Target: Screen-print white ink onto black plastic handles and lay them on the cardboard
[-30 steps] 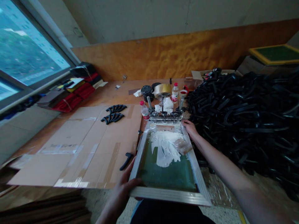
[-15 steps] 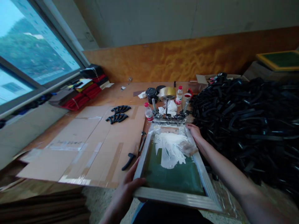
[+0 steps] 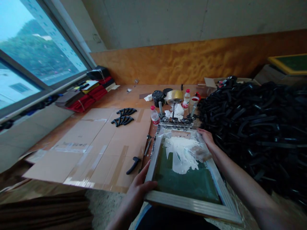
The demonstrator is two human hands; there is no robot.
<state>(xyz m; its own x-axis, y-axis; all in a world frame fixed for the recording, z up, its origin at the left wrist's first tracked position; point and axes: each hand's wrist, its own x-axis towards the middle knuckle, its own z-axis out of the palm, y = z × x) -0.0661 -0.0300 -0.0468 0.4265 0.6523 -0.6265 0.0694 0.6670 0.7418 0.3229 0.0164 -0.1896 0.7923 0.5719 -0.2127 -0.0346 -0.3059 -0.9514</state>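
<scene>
A screen printing frame (image 3: 192, 204) with a pale metal border and green mesh (image 3: 184, 185) lies in front of me, its far end at a clamp (image 3: 176, 123). Thick white ink (image 3: 182, 156) is smeared over the upper mesh, and a whitish scraper-like piece (image 3: 200, 154) rests in it. My left hand (image 3: 141, 185) is closed round the near left side, thumb on top. At the far right corner, my right hand (image 3: 206, 137) grips the border, its fingers partly hidden. One curved black plastic handle (image 3: 133, 165) lies on the cardboard left of the frame.
Flattened cardboard (image 3: 96, 147) covers the table's left side, with several black handles (image 3: 123, 116) in rows. A large heap of black handles (image 3: 254, 127) rises at right. Beyond the clamp stand bottles (image 3: 154, 115), a tape roll (image 3: 174, 95) and a black pot (image 3: 157, 97).
The near end of the frame has swung slightly to the right, with both hands still on it. The whole view has shifted a little too.
</scene>
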